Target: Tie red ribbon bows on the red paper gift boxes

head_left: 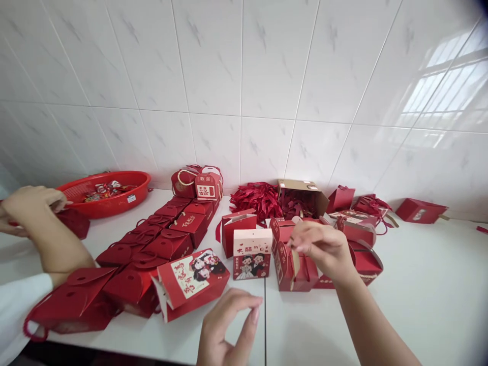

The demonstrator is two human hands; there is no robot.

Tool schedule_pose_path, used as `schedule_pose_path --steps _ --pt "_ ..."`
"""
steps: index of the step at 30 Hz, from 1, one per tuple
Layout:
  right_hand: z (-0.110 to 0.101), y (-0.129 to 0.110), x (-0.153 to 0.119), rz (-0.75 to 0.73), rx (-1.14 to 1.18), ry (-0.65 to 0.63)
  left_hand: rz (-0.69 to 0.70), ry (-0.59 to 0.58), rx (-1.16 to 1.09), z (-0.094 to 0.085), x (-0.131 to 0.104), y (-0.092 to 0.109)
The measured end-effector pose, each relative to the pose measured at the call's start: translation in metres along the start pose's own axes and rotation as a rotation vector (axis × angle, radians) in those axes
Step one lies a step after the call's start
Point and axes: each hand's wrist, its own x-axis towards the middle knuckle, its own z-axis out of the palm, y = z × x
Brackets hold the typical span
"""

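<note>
My left hand (229, 328) is at the front edge of the table, its thumb and forefinger pinched together; whatever may be between the tips is too small to tell. My right hand (324, 249) is raised over the red boxes right of centre, its fingertips closed on a thin gold strip (295, 269) that hangs down before a red box (307, 274). Between the hands, farther back, stands a small box with a cartoon couple (251, 266). A red box with a cartoon picture (194, 282) lies tilted, left of it, its open end facing left.
Rows of closed red boxes (158, 246) run along the left. Behind them is a red basket (141, 190) with wrapped sweets. Another person's arm (57, 234) reaches in at the left. Red ribbons (257, 199) and a cardboard box (322, 201) sit near the tiled wall.
</note>
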Motion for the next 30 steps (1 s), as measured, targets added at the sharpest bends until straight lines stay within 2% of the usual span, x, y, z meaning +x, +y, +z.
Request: schedule_pose_path --steps 3,5,7,10,13,15,20,22,25,30 --pt "0.022 -0.022 -0.021 -0.005 0.208 -0.176 0.029 -0.043 -0.054 -0.007 0.005 0.028" --pt "0.034 -0.03 -0.037 0.03 0.266 -0.244 -0.03 -0.106 -0.097 -0.006 -0.004 0.039" --pt "0.045 -0.035 -0.053 0.047 0.302 -0.284 -0.134 -0.164 -0.127 -0.003 -0.018 0.041" --pt "0.057 -0.041 -0.073 0.106 0.332 -0.308 -0.276 -0.247 -0.176 -0.004 -0.037 0.036" --pt "0.065 -0.042 -0.087 0.172 0.374 -0.315 -0.336 -0.371 -0.262 -0.009 -0.044 0.031" --pt "0.068 -0.04 -0.094 0.189 0.423 -0.317 -0.323 -0.406 -0.285 -0.013 -0.043 0.03" --pt "0.072 -0.027 -0.105 0.228 0.478 -0.28 -0.157 -0.362 -0.178 -0.016 -0.042 0.027" --pt "0.073 -0.023 -0.108 0.231 0.469 -0.273 -0.173 -0.38 -0.156 -0.016 -0.043 0.022" --pt "0.073 -0.019 -0.11 0.251 0.453 -0.269 -0.324 -0.429 -0.153 -0.015 -0.042 0.009" --pt "0.07 -0.005 -0.118 0.311 0.486 -0.287 -0.596 -0.584 -0.328 -0.012 -0.035 -0.007"
